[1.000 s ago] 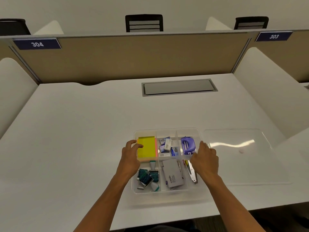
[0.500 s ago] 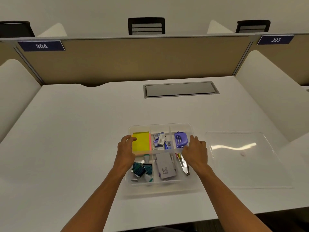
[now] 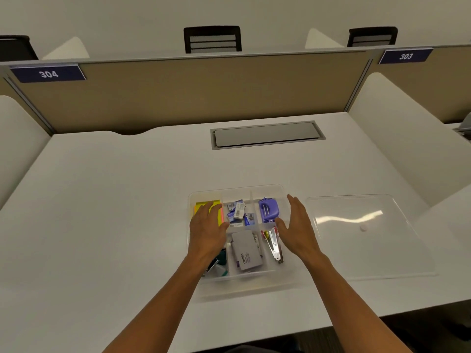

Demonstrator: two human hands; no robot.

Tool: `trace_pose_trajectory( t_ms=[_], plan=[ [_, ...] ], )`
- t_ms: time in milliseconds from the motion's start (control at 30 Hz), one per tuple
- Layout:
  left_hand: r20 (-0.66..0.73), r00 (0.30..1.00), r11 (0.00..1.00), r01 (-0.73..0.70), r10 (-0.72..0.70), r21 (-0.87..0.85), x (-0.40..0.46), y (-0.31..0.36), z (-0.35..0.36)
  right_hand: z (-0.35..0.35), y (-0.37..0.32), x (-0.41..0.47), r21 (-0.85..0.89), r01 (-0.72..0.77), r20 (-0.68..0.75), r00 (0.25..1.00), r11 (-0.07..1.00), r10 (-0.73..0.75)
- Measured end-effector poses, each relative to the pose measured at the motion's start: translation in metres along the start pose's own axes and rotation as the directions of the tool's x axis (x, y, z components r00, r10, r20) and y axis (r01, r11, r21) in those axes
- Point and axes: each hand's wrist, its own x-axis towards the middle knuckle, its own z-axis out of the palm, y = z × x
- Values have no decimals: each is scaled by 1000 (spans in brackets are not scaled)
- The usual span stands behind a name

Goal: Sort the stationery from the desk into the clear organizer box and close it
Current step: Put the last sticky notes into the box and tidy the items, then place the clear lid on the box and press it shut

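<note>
The clear organizer box [image 3: 237, 189] sits on the white desk, lid off. Its compartments hold yellow sticky notes [image 3: 204, 204], small staple boxes [image 3: 238, 211], a purple hole punch [image 3: 268, 212], a grey box [image 3: 246, 249] and a silver stapler [image 3: 274, 247]. My left hand [image 3: 207, 229] hovers flat over the box's left side, covering part of the sticky notes and the front left compartment. At the box's right wall my right hand [image 3: 297, 226] is held open, fingers straight. The clear lid [image 3: 362, 233] lies flat on the desk to the right of the box.
A grey cable hatch [image 3: 266, 135] is set into the desk behind the box. A tan partition [image 3: 204, 90] with number plates 304 and 303 closes the back. White side panels stand at left and right. Black chairs show beyond the partition.
Both hands have let go of the box walls and opened up. The box has ended up a little further left, leaving a wider gap to the lid.
</note>
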Motion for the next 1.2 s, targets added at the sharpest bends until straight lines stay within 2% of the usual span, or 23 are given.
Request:
trace_pose_trajectory(
  t_ms=[100,233,367,767,1033,1200],
  plan=[
    [35,999,999,-26,28,-43,1,22,9,-10,6,-5,34,20,-59,998,999,-18],
    [75,995,997,-72,71,6,2,47,29,-26,21,-10,34,28,-129,991,999,-24],
    [109,990,991,-102,92,89,5,71,51,-48,43,-12,54,-13,-184,983,998,23],
    [289,930,970,-242,226,21,-8,157,120,-125,143,-26,109,-158,-290,939,981,184],
    [508,852,982,-179,124,62,-25,190,168,-168,210,-18,80,-290,-231,925,954,301],
    [553,833,993,-68,3,97,-36,203,192,-189,248,-9,-10,-411,-203,893,912,401]
  ],
)
